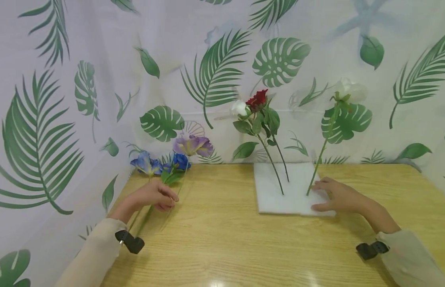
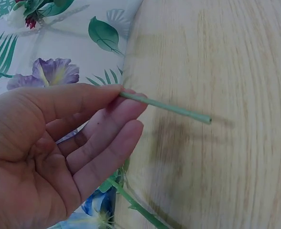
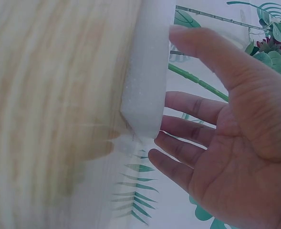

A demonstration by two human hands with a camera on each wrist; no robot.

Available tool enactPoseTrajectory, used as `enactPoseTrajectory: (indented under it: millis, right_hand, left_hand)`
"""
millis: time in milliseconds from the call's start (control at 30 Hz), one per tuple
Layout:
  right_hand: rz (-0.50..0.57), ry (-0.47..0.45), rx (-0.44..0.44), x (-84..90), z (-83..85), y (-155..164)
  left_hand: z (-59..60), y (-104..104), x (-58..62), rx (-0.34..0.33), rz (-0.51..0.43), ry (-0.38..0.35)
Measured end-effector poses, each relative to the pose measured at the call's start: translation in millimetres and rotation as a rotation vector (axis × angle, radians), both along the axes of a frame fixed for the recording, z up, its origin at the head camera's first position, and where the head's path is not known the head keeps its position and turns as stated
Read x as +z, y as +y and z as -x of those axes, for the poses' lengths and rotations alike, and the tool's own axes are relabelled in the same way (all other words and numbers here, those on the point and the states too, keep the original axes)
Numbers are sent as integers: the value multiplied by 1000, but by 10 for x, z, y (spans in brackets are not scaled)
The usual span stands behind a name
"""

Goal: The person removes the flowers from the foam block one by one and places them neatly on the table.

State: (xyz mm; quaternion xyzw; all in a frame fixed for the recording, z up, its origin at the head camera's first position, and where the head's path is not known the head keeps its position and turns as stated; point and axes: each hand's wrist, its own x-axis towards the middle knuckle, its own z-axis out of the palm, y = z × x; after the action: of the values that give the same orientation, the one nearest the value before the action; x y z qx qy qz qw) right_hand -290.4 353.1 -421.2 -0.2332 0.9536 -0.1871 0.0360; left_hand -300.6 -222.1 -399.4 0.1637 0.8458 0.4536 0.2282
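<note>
The left hand [image 1: 158,195] pinched the purple flower [image 1: 193,146] by its slanting stem [image 2: 178,110], bloom up and rightward. The right hand [image 1: 340,196] spread loosely at the white foam [image 1: 276,205].

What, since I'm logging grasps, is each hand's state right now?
Left hand: closed, pinching the purple flower by its stem.
Right hand: open, at the white foam pad.

Left hand [image 2: 66,138] pinches a stem [image 2: 173,109]
On my left wrist feed I see the stem's bare end jutting over the table [image 2: 240,62], a purple flower [image 2: 52,74] behind the hand, a blue flower [image 2: 96,206] below.
</note>
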Motion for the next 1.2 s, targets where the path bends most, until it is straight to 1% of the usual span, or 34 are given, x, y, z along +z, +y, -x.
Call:
enactPoseTrajectory:
  millis: [233,433,600,933,1100,1200]
  right_hand:
    - [3,5,2,3,22,-3]
    - [2,-10,2,7,16,-18]
    - [-4,-11,1,22,5,-24]
    - [5,-10,0,58,-11,-34]
    - [6,-18,-8,48,-17,-31]
    - [7,-21,-11,45,-13,-33]
  left_hand:
    - [20,-7,-11,36,27,-45]
    - [29,-13,-65,75,51,-67]
    - [22,-11,-101,104,52,-91]
    - [18,-50,-131,187,80,-111]
    - [20,-80,-128,209,85,-155]
    - [25,-90,-122,215,99,-162]
